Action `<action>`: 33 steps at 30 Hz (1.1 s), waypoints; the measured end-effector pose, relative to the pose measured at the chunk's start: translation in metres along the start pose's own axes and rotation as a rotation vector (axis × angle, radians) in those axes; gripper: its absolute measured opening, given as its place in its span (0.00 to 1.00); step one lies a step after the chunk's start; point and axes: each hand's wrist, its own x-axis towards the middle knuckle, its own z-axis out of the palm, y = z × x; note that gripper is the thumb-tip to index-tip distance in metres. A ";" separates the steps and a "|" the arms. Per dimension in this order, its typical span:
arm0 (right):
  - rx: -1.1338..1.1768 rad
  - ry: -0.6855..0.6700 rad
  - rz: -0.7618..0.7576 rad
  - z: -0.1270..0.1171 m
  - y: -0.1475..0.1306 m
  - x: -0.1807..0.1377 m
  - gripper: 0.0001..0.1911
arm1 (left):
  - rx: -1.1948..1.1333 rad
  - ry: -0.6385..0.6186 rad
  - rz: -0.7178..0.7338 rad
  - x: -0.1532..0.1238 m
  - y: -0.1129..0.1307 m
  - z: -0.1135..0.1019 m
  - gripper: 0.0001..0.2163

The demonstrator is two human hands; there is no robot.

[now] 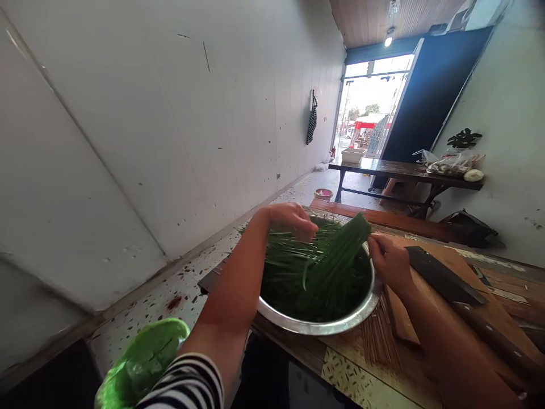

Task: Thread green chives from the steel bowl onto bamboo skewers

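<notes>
There are two hands, one metal basin (323,328) and one bunch of long green leaves (344,244) raised from it; the other leaves (283,267) inside are too many to count. The bunch has its long axis slanting, from the lower left within the basin to the upper right, where its even end points up and past the rim. It lies between the hands. The right hand (389,258) is closed upon its upper right edge. The left hand (293,221), to its left, is above the basin with bent fingers; I cannot tell whether it holds something. One knife (445,275) lies beyond the right hand.
</notes>
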 end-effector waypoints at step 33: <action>-0.733 -0.429 -0.010 -0.002 -0.034 -0.010 0.18 | 0.603 0.457 -0.107 0.075 -0.023 0.073 0.13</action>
